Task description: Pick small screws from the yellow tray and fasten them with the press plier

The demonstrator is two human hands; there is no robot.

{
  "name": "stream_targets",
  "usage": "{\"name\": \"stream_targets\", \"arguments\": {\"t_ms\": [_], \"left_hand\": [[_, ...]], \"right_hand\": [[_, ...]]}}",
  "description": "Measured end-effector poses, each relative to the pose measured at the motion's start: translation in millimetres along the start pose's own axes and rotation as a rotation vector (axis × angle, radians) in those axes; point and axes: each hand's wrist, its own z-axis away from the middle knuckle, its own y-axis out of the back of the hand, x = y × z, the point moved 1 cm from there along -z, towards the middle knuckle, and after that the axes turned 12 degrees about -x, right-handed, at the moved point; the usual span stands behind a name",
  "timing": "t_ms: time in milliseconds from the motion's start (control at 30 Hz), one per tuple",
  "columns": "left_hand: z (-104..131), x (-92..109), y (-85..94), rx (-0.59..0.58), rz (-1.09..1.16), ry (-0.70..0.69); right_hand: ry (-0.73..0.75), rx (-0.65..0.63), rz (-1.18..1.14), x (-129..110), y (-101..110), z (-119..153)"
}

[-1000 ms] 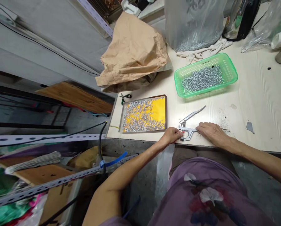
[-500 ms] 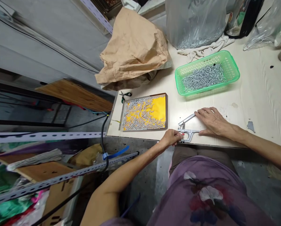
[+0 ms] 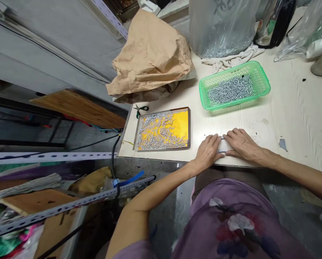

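Note:
At the table's front edge, my left hand [image 3: 208, 151] is closed around the left part of a metal hand tool [image 3: 223, 151], covering its spring and jaw end. Opposite it, my right hand [image 3: 241, 144] grips the tool's two handle ends, thumb below and fingers above. Only short pieces of the handles show between the hands. Left of my hands lies a shallow tray [image 3: 189, 129] with a yellow bottom and many small metal pins. Further back, a green basket [image 3: 262, 81] holds a heap of similar pins.
A crumpled brown paper bag [image 3: 152, 54] stands behind the tray, with green-handled scissors [image 3: 141, 108] at the table's left edge. Behind the basket are a plastic bag [image 3: 221, 32] of small metal parts, a white cloth [image 3: 231, 59] and a kettle [image 3: 275, 25].
My left hand has moved right and up, from pinching at the tool's jaw end to wrapping over it. My right hand stays on the handles. The view has shifted slightly.

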Motion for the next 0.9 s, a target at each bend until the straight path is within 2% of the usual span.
{"name": "stream_targets", "arguments": {"t_ms": [67,167,400,533,767,833,900], "left_hand": [[-13.0,-1.3,-2.2,-0.037,-0.043,-0.046],[-23.1,-4.0,1.1,-0.11,-0.082,-0.034],[-30.1,0.0,15.1,-0.179,-0.124,-0.062],[-31.4,6.0,15.3,-0.216,-0.139,-0.014],[-32.0,13.1,14.8,-0.218,-0.188,0.081],[-29.4,12.5,11.6,-0.168,-0.202,0.092],[-24.2,11.9,2.8,-0.064,-0.201,0.093]], "right_hand": [[-0.02,-0.024,0.01,1.3,0.5,3.5],[-0.082,-0.045,0.041,3.0,2.9,9.7],[-0.108,-0.092,0.081,-4.5,6.5,11.9],[-0.062,-0.071,0.089,-6.6,1.2,8.4],[-0.072,-0.033,0.1,-7.4,-7.8,4.7],[-0.085,-0.007,0.076,-2.0,-4.8,5.4],[-0.065,0.006,0.03,7.1,0.2,6.9]]}}
